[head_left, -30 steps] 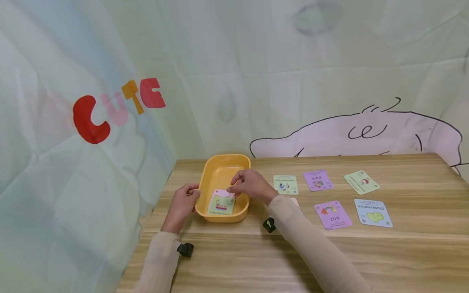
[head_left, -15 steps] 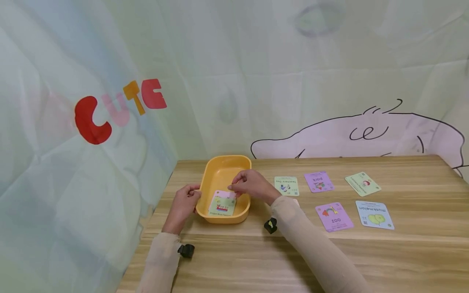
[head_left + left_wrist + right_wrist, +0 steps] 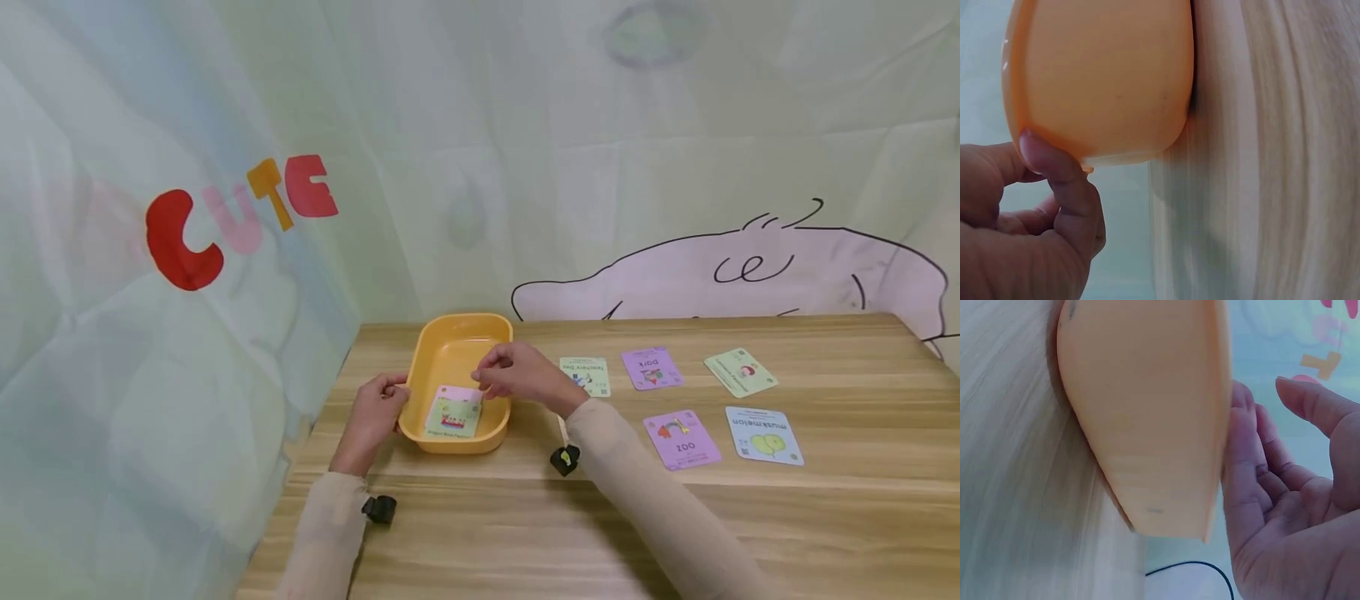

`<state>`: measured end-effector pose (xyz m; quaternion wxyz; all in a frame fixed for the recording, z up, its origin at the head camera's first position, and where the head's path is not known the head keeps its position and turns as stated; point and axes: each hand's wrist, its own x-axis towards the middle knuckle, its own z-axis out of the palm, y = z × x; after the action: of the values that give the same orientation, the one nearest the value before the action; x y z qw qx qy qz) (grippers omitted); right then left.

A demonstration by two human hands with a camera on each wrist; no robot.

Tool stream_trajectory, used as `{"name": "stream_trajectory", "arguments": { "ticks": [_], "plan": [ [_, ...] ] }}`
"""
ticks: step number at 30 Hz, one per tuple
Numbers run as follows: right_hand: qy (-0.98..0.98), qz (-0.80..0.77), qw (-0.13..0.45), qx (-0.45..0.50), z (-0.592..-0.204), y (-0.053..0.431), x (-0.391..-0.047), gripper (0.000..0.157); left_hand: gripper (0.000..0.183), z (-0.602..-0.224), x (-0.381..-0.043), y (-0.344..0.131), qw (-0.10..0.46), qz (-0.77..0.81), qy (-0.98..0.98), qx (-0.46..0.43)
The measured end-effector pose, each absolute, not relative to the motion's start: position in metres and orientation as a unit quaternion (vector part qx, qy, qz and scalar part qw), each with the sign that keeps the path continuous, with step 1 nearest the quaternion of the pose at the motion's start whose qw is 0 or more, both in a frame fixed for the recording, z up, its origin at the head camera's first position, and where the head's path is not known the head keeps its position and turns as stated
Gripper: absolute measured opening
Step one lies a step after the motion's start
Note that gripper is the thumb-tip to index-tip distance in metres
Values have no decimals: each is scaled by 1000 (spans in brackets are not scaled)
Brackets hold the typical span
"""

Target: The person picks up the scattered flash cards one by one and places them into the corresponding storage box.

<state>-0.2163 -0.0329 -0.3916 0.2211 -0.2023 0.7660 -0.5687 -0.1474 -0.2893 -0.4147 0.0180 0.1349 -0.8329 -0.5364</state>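
Pinched between thumb and fingers of the bare left hand [image 3: 375, 421] is the left rim of a yellow-orange, rounded plastic basin [image 3: 450, 358], presumably so that it is steadied on the left of the wood-grain tabletop [image 3: 480, 533]. Above the basin's right rim, the bare right hand [image 3: 525, 379] is held with fingers bent and thumb well apart; nothing is seen between them, and whether the rim is touched cannot be told. At the basin's near end, a pink card [image 3: 453, 392] is largely covered by a pale green boat card [image 3: 453, 417]. To the right, a purple "zoo" card [image 3: 682, 439] and a light blue "muskmelon" card [image 3: 764, 436] are laid face up, apart, seemingly for easy picking. Farther back are placed a green "Teachers' Day" card [image 3: 596, 379], partly hidden by the right hand, a purple "park" card [image 3: 652, 369] and a tilted green card [image 3: 741, 372]. Behind, a pale fabric curtain [image 3: 465, 125] is hung.
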Motion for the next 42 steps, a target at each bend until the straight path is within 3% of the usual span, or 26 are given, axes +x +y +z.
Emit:
{"name": "stream_trajectory", "arguments": {
  "ticks": [28,42],
  "plan": [
    [834,-480,180,-205,-381,116,-194,15,40,-413,-140,-302,11,-523,-841,142],
    [867,-439,151,-180,-389,174,-176,25,39,-413,-138,-311,12,-526,-838,143]
  ]
}}
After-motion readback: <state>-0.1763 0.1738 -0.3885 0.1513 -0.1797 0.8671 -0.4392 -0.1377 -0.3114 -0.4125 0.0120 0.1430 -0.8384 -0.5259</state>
